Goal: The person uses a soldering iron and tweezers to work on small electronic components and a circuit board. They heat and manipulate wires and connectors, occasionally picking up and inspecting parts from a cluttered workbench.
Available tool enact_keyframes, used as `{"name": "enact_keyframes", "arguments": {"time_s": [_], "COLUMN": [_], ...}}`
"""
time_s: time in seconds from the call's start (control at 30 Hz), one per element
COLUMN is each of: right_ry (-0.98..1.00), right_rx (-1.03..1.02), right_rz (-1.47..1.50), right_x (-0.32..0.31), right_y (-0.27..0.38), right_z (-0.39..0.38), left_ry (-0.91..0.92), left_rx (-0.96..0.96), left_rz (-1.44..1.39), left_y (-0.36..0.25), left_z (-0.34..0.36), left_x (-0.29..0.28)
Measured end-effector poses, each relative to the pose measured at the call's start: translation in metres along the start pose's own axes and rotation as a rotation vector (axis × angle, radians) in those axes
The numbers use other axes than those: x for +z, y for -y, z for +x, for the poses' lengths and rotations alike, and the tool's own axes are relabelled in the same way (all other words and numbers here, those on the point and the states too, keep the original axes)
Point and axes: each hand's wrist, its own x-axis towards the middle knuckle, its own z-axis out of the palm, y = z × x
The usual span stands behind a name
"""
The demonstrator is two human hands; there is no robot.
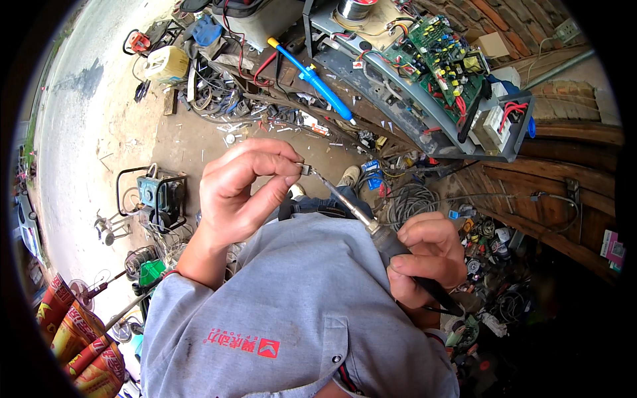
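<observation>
My right hand point(431, 255) is wrapped round the dark handle of a soldering iron point(361, 215). Its metal shaft points up and left toward my left hand point(242, 189). Between the thumb and fingers of that hand I pinch a small grey metallic piece point(306, 170), whose exact kind is too small to tell. The iron's tip meets this piece or lies very close to it. Both hands are in front of my grey shirt, above the ground. Beyond them, a blue desoldering pump point(325, 91) with a yellow end lies on the bench edge.
At the far right, a green circuit board point(443, 63) sits on an opened metal chassis point(401, 99), with a solder spool point(355, 9) behind. A framed generator point(159, 197) and yellow jerrycan point(166, 64) stand left. Coiled cable point(411, 204) and scattered parts lie at the right.
</observation>
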Motion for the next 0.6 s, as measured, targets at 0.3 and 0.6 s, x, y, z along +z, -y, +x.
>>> {"name": "enact_keyframes", "arguments": {"time_s": [0.3,0.6], "right_ry": [0.002,-0.028], "right_rx": [-0.003,-0.001], "right_rz": [-0.013,-0.043], "right_x": [-0.0013,-0.0025], "right_y": [0.0002,-0.0011], "right_z": [0.0009,-0.002], "left_ry": [0.018,0.027], "left_rx": [0.027,0.026], "left_rz": [0.02,0.018], "left_y": [-0.0008,-0.0001], "left_z": [0.0016,-0.0011], "left_x": [0.0,-0.0021]}}
